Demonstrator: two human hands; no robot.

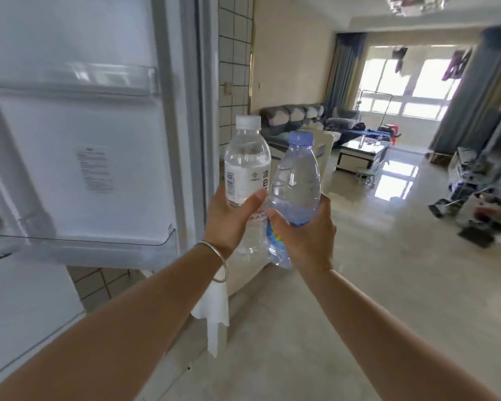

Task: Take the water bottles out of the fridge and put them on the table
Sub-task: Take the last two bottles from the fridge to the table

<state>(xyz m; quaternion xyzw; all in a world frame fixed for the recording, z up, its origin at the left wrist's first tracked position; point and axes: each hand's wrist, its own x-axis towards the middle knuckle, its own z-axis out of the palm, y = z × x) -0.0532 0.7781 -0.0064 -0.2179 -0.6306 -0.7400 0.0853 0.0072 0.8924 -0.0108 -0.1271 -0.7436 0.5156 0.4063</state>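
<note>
Gripping ribbed clear bottle, bluish bottle; plastic, probably.

Glossy floor, grey sofa, bright windows.

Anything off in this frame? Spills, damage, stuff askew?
No spills or damage visible. Only the fridge door stands open, while the left hand grips the white-capped bottle and the right hand the tilted blue bottle.
</note>
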